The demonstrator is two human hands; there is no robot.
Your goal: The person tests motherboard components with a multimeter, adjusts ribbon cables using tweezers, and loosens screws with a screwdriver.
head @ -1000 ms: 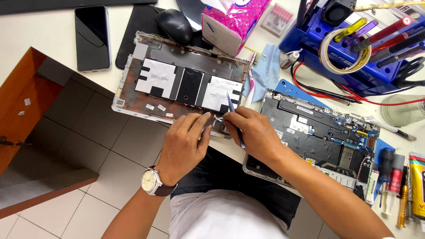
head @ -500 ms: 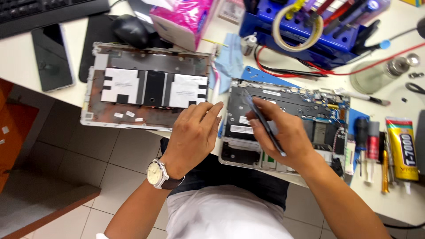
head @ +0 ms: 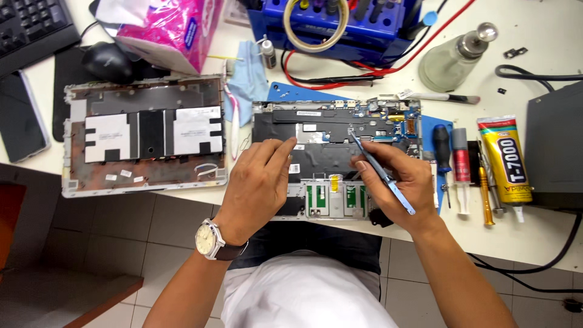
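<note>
My right hand (head: 404, 182) has its grip closed on a slim blue-grey metal tweezers (head: 381, 173), tip down on the circuit board of the opened laptop base (head: 316, 130), which lies at the front edge of the white surface (head: 546, 237). My left hand (head: 258, 182) holds nothing, fingers loosely curled, fingertips resting on the base's black sheet. Left of it lies one removed back cover (head: 143, 136), metal with white and black patches. A pink tissue pack (head: 173, 30) sits behind it. At right lies one yellow glue tube (head: 503, 159) with a red band.
</note>
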